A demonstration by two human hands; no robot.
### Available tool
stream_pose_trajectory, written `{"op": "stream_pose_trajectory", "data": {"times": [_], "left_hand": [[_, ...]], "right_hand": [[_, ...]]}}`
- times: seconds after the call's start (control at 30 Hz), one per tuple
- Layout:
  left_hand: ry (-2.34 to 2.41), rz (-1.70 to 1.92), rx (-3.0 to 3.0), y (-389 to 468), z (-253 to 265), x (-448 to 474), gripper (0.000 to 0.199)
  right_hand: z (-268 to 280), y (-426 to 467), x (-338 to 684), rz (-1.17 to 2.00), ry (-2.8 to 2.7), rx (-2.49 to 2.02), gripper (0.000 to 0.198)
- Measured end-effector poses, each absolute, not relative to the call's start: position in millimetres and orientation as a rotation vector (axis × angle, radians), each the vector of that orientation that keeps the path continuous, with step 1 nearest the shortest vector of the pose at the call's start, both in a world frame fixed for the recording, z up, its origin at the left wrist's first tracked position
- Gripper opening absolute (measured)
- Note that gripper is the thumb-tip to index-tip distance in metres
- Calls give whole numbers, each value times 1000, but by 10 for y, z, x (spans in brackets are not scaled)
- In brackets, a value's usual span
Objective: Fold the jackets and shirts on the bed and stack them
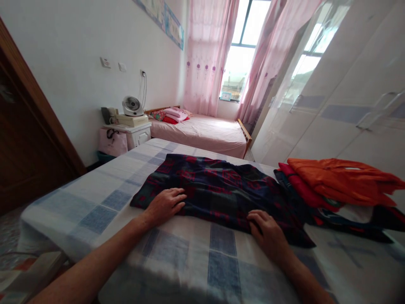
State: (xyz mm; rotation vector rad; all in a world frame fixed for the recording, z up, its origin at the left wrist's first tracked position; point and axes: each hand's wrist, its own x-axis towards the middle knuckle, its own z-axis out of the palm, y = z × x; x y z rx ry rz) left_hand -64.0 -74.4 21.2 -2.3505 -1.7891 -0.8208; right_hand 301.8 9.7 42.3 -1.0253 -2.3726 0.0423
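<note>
Forearms (pixel 104 253) nearest; left hand (pixel 164 207), right hand (pixel 269 234) atop dark cloth (pixel 215 181), grip spread; long axis left-to-right.

hands (pixel 166 205) (pixel 268 231) on dark patterned cloth (pixel 215 185), clothes pile (pixel 341 183), checked bedspread (pixel 196 247)

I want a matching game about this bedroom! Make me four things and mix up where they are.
Things:
1. dark cloth
2. fan
3. curtains
4. orange clothing

Places:
A. beside the window
B. on top of the pile
C. under the left hand and right hand
D. on a pale box

Pairs: 1-C, 2-D, 3-A, 4-B
</note>
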Motion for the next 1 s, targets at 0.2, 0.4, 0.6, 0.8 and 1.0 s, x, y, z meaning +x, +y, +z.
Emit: {"op": "stream_pose_trajectory", "data": {"times": [0.2, 0.4, 0.6, 0.8, 1.0], "left_hand": [[-1944, -948, -2107, -681, 397, -846, 33], [-2001, -856, -2217, -266, 582, -1155, 48], [-2059, -803, -2332, -98, 550, -1195, 32], [-2087, -871, -2309, -194, 683, -1125, 20], [-2254, -892, -2047, -215, 708, -1091, 36]], "right_hand": [[231, 111, 3025, 94, -2425, -1067, 17], [227, 128, 3027, 105, -2424, -1118, 18], [186, 141, 3040, 103, -2417, -1123, 18], [202, 146, 3043, 94, -2418, -1112, 18], [209, 138, 3034, 98, -2421, -1124, 17]]}}
